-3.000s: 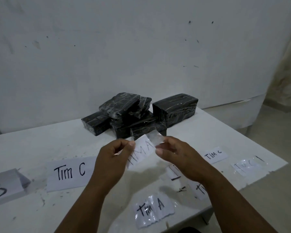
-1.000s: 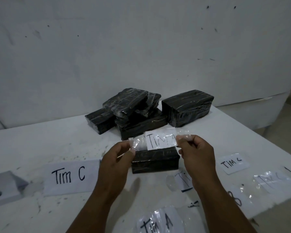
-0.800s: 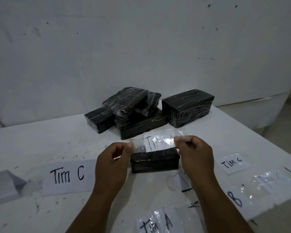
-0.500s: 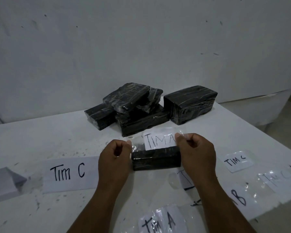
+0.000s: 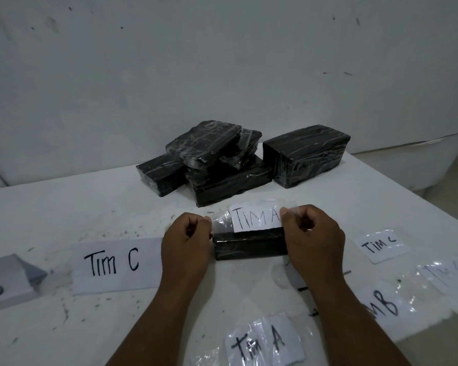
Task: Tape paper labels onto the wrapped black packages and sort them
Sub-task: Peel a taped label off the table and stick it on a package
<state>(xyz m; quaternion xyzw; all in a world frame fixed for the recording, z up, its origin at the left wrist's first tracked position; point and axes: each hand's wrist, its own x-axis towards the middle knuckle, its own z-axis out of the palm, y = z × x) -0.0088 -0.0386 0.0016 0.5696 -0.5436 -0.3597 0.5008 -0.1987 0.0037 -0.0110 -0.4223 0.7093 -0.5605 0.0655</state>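
Now both hands at small black package [image 5: 250, 245] on table [image 5: 90, 212]: left hand [image 5: 187, 245] and right hand [image 5: 313, 240] pinch taped "TIM A" label [image 5: 257, 217] ends, fingers curled, label over package top.

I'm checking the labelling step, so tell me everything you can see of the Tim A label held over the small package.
The Tim A label is a white paper slip, hand-lettered in black, backed by clear glossy tape overhanging both ends. The left hand and right hand pinch the tape ends, holding it stretched and tilted over the small black package, its lower edge at the package's top.
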